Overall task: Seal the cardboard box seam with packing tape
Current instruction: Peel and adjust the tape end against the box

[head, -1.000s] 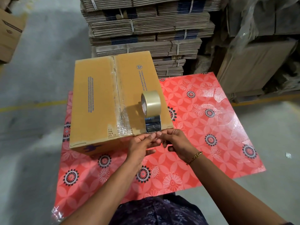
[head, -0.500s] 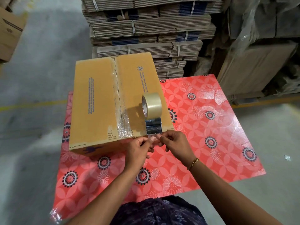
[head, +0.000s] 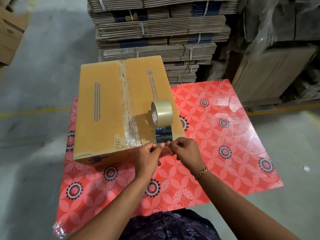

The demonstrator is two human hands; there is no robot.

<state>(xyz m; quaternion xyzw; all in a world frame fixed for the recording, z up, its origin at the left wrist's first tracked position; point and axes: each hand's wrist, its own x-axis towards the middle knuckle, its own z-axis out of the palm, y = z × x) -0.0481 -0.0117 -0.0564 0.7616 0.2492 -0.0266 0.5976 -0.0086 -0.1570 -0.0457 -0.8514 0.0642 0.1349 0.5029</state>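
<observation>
Red table (head: 216, 153) holds box (head: 103, 110); hands (head: 166, 153) hide tape (head: 163, 137) end (clear, faint).

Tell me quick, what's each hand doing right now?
Left hand: closed, pinching the tape end pulled from the roll.
Right hand: closed, pinching the same tape end.

Small print on the cardboard box (head: 121, 108) is unreadable.

We stand in a packing warehouse: strapped bundles of flat cartons (head: 155, 32) stacked far, bare concrete floor (head: 43, 75).
</observation>
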